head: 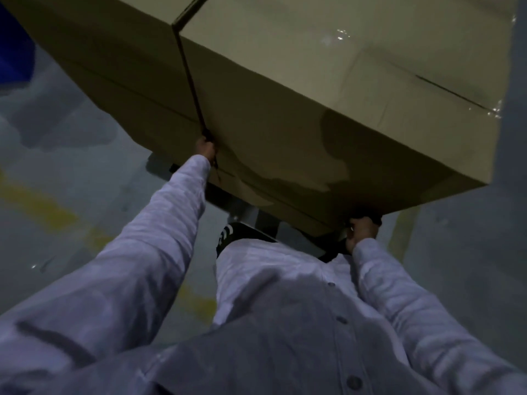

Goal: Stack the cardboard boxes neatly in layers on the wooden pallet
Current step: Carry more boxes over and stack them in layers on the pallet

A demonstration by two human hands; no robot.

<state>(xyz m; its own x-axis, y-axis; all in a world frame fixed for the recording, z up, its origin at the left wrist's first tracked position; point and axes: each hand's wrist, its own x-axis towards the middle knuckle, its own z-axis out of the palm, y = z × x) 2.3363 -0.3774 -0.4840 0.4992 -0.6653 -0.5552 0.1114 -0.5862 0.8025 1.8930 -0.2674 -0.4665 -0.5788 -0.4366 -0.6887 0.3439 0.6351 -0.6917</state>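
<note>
One large cardboard box (299,115) fills the view from 10 to 2 o'clock, its lit top face turned up toward me and its shaded near face sloping down toward my body. A dark seam (188,75) runs down its left edge, and just beside that lies another brown cardboard face (108,61); whether this is a second box I cannot tell. Clear tape (343,35) glints on the top face toward 1 o'clock. My left grip (206,151) is closed on the lower edge right at the foot of the seam, fingers curled round the cardboard. My right grip (362,232) is closed on the bottom near corner at about 4 o'clock from the centre, fingers hooked underneath, so their tips are hidden. Both arms reach out in pale sleeves (159,238), and my buttoned shirt (299,323) fills the view at 6 o'clock. Beneath the box, a black shoe with white stripes (236,235) shows above the shirt. Around it all lies a grey floor (57,155) with a worn yellow line (37,203) at 8 o'clock, and something blue (14,47) sits at 10 o'clock.
</note>
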